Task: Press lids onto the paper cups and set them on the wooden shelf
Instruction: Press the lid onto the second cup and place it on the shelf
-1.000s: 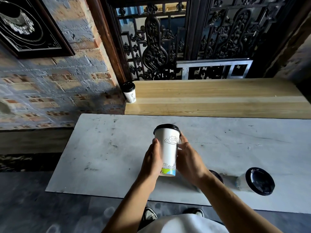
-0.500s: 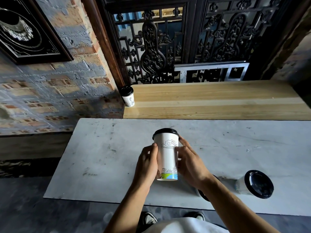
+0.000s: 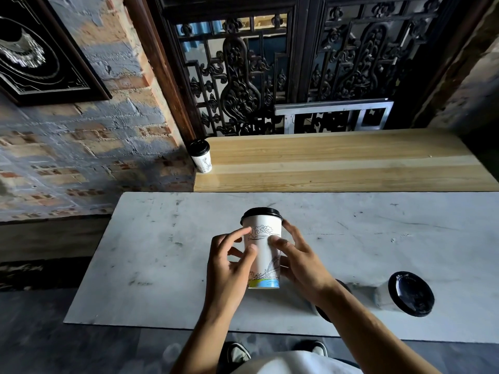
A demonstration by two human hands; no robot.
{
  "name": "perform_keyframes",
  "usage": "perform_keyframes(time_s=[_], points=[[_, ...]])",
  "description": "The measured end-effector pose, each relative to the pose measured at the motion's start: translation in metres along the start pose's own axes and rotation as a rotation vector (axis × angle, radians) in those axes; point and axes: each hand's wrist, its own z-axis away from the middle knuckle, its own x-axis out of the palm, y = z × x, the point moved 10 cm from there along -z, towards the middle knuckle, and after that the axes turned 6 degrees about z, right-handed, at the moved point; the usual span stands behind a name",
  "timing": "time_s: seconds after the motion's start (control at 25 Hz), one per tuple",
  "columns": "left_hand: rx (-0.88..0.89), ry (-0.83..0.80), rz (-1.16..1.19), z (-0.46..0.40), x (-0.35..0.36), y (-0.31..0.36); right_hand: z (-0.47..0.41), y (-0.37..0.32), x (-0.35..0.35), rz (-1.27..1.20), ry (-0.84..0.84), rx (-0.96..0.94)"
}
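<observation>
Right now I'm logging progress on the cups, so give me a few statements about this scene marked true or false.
1. One lidded cup stands on the wooden shelf. True.
2. The cup between the hands has no lid. False: a black lid sits on it.
3. Both the left hand and the right hand touch that cup. True.
4. The cup at the far right stands on the shelf. False: it is on the grey table.
5. The shelf is full of cups. False: it carries just one.
</observation>
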Motion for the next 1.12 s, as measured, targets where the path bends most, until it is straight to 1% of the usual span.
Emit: perform_keyframes(time_s=[0.12,0.2,0.36,0.56,0.68,0.8,0.92,1.12], points=[[0.021,-0.015,-0.023,0.0,-0.001,-0.001,0.002,0.003,-0.007,0.01,0.006,0.015],[0.014,-0.019,-0.004,-0.001,-0.001,-0.004,0.002,0.005,-0.011,-0.006,0.0,0.006],[0.062,-0.037,0.026,-0.004,0.001,-0.001,-0.002,0.008,-0.022,-0.059,0.032,-0.003],[0.062,-0.004,0.071,-0.005,-0.003,0.0,0.0,0.004,-0.025,-0.058,0.056,-0.014],[0.046,0.023,0.134,-0.005,-0.007,0.003,0.003,-0.002,-0.017,-0.139,0.007,-0.019],[0.034,0.015,0.147,-0.007,-0.007,0.002,0.004,-0.004,-0.013,-0.177,-0.042,-0.002],[0.049,0.003,0.146,-0.009,-0.007,0.003,0.004,-0.008,-0.01,-0.147,-0.077,-0.028],[0.128,-0.035,0.063,-0.009,-0.006,0.007,0.003,-0.016,-0.005,-0.032,-0.136,-0.077]])
